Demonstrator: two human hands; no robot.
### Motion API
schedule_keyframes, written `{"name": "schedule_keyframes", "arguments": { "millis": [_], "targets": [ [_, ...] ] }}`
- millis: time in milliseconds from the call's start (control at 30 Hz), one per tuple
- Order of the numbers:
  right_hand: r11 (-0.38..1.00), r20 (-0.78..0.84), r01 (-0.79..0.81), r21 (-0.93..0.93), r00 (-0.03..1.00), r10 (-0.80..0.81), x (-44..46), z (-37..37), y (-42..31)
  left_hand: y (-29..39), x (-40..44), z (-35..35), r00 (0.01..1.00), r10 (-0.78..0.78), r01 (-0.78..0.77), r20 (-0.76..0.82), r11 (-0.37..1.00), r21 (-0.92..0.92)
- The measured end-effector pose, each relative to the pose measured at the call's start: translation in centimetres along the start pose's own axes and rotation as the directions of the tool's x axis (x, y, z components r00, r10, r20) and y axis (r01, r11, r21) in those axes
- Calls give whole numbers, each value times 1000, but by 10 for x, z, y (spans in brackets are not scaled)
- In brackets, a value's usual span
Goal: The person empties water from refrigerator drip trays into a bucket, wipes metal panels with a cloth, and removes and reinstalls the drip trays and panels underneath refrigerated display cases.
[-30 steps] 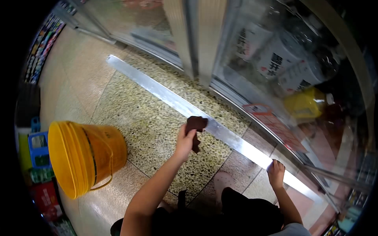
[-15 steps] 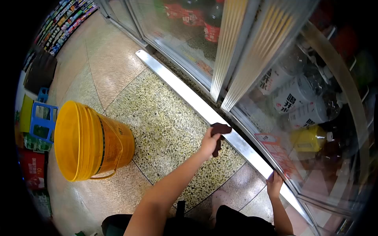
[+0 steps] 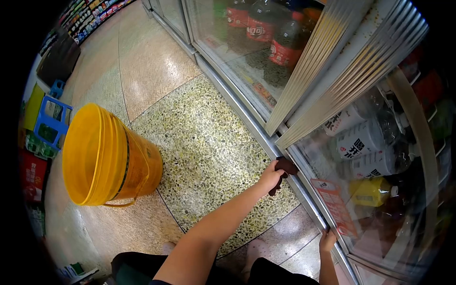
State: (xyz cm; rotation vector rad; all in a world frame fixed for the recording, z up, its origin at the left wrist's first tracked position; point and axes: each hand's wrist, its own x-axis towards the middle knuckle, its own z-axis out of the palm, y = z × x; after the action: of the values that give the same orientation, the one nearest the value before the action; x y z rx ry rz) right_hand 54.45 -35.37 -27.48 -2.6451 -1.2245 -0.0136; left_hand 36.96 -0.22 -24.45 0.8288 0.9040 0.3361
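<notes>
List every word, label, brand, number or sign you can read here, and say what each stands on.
"喝开水": middle white bottle label, behind the glass.
"开水": upper white bottle label, partly hidden.
Lower white bottle label: too unclear to quote.
Red bottle labels, orange-red sign, yellow bucket, red box: too small or blurred.

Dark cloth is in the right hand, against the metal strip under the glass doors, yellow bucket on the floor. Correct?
Wrong hand. The head view shows the dark cloth in the left hand. Metal strip, glass doors and yellow bucket on the floor stand.
</notes>
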Motion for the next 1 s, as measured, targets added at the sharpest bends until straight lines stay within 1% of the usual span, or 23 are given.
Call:
{"name": "schedule_keyframes", "arguments": {
  "millis": [67, 167, 200, 233, 267, 300, 333, 367, 400, 433, 467, 500, 533, 567, 600, 633, 667, 733, 767, 833, 867, 900, 1000],
  "targets": [
    [999, 37, -51, -11, 998, 51, 2, 0, -2, -6, 4, -3, 996, 90, -92, 19, 984, 151],
    [994, -25, -11, -110, 1000, 8, 2, -3, -9, 6, -19, -3, 995, 98, -93, -34, 986, 139],
    [989, 33, -79, -122, 996, 83, 1, -6, -13, 10, -29, -7, 994, 103, -97, -38, 985, 141],
    [980, 87, -146, -136, 984, 158, 2, -10, -21, 14, -40, -13, 999, 19, -18, -30, 999, 46],
    [982, 82, -141, -129, 985, 152, -1, -15, -31, 18, -52, -20, 998, -61, 60, -15, 997, -49],
    [972, 24, -104, -211, 993, 111, -7, -25, -50, 26, -70, -27, 998, -32, 31, -51, 999, -18],
    [954, -31, -69, -292, 998, 63, -12, -31, -67, 25, -80, -43, 999, -47, 47, -3, 999, 24],
    [960, 7, -115, -253, 993, 121, -22, -32, -77, 29, -98, -59, 997, -16, 12, 71, 998, 60],
    [963, 4, -103, -249, 994, 108, -27, -34, -88, 48, -126, -71, 995, -34, 16, 96, 984, 177],
    [994, 80, 3, -110, 997, 6, -31, -38, -98, 66, -151, -86, 993, -5, -39, 119, 932, 361],
    [995, 142, 98, 34, 985, -102, -34, -43, -104, 94, -181, -103, 979, -47, -51, 199, 888, 458],
    [994, 139, 102, 34, 985, -105, -28, -47, -114, 132, -216, -112, 970, -25, -107, 243, 850, 516],
    [971, 191, 183, 154, 959, -211, -12, -52, -129, 174, -252, -117, 981, -14, -106, 196, 800, 590],
    [927, 224, 255, 276, 920, -320, 5, -58, -147, 188, -274, -140, 952, 190, -299, 238, 739, 604],
    [924, 210, 262, 277, 922, -324, 22, -65, -169, 223, -308, -145, 998, 57, -41, -8, 787, 616],
    [883, 186, 297, 365, 906, -381, 42, -75, -195, 230, -325, -164, 960, 239, -96, -146, 770, 630],
    [829, 152, 335, 447, 885, -440, 62, -86, -224, 235, -342, -186, 867, 415, -150, -276, 745, 650],
    [747, 96, 440, 498, 829, -552, 90, -108, -289, 224, -355, -241, 601, 733, -320, -318, 586, 745],
    [665, 75, 523, 533, 754, -653, 99, -122, -326, 222, -359, -259, 582, 752, -339, -311, 571, 748],
    [493, 39, 669, 556, 572, -820, 107, -145, -398, 215, -372, -284, 549, 639, -433, -539, 769, 470],
    [387, 22, 734, 558, 454, -891, 106, -152, -431, 210, -374, -300, 574, 554, -472, -603, 826, 309],
    [329, 8, 743, 583, 400, -916, 105, -158, -461, 208, -375, -311, 569, 541, -530, -619, 817, 228],
    [142, -35, 754, 642, 213, -976, 75, -168, -535, 205, -379, -343, 408, 602, -565, -687, 757, 328]
  ]
}}
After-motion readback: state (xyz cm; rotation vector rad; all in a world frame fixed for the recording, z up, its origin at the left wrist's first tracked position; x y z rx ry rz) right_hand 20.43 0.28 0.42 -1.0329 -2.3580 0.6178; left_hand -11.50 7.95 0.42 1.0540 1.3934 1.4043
